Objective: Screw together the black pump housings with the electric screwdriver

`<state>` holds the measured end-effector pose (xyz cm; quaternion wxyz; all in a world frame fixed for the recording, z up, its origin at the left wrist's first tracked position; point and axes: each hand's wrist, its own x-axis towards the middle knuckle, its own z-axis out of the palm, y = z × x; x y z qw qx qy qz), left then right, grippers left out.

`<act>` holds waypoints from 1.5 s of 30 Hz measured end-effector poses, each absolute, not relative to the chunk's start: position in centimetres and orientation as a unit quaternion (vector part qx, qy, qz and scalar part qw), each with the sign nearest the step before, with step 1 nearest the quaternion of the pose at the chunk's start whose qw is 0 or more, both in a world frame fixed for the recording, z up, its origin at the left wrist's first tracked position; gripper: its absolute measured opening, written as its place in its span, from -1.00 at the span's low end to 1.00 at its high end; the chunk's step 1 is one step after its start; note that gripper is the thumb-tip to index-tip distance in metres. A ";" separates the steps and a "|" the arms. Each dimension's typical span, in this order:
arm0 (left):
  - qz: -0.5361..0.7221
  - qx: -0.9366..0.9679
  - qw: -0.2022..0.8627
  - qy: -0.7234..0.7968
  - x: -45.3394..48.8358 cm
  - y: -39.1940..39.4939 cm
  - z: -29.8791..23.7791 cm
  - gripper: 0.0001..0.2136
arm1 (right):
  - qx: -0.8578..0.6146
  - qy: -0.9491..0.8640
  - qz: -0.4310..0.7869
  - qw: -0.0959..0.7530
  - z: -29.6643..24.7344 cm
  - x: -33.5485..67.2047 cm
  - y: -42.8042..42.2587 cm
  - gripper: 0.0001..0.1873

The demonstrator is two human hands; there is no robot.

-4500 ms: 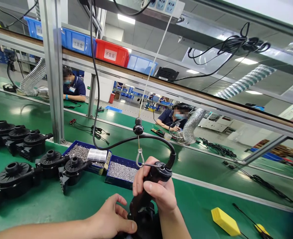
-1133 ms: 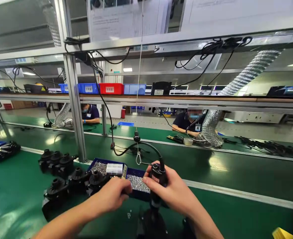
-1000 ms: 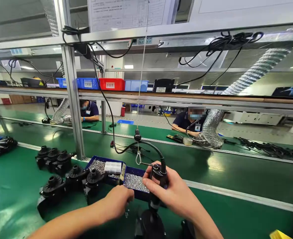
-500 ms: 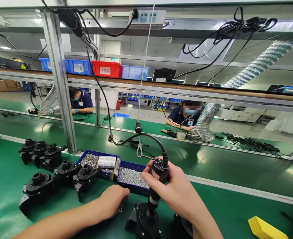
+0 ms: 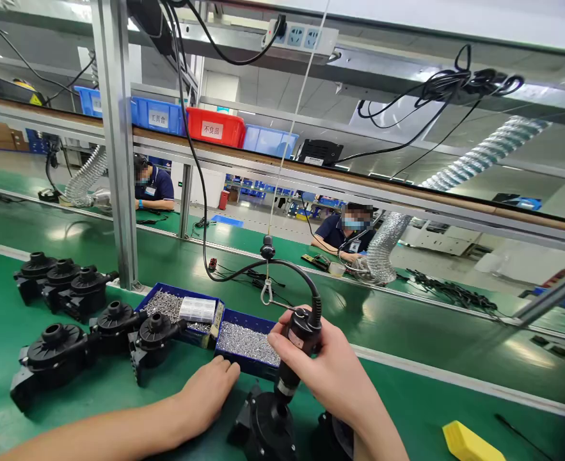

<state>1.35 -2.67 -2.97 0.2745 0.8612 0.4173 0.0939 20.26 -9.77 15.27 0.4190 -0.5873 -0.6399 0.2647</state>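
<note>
My right hand [image 5: 320, 368] is wrapped round a black electric screwdriver [image 5: 297, 346] that hangs from a cord and a spring hook. Its tip points down onto a black pump housing [image 5: 267, 426] on the green mat in front of me. My left hand [image 5: 208, 390] rests on the mat just left of that housing, fingers curled together near the front edge of a blue tray of small screws [image 5: 246, 342]. What those fingers hold, if anything, is hidden.
A second blue tray [image 5: 176, 307] holds longer screws and a clear packet. Several black pump housings [image 5: 71, 320] stand at the left. A metal post [image 5: 116, 147] rises behind them. A yellow block [image 5: 471, 442] lies at the right. Two other people work across the conveyor.
The view has tilted down and left. My left hand drew back from the screw tray to the mat beside the housing. The screwdriver stays on the housing.
</note>
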 end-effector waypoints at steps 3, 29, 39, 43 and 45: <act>0.176 0.738 0.470 0.450 1.9 -3.0 -2.9 -0.73 | -0.597 -0.639 0.250 0.416 15.2 20.2 -9.8 -0.72; 0.149 0.442 0.749 0.470 2.1 -2.4 -1.9 -0.43 | -0.618 -0.652 0.248 0.362 15.1 22.5 -10.0 -0.58; 0.225 0.448 0.739 0.450 3.0 -4.6 -2.3 -0.23 | -0.549 -0.632 0.345 0.424 14.6 22.8 -10.1 -0.72; 0.232 0.453 0.734 0.449 2.6 -5.0 -2.1 -0.26 | -0.524 -0.640 0.363 0.428 15.1 22.4 -9.2 -0.79; 0.222 0.473 0.730 0.441 2.1 -5.5 -2.2 -0.27 | -0.529 -0.650 0.341 0.427 15.0 21.5 -9.2 -0.88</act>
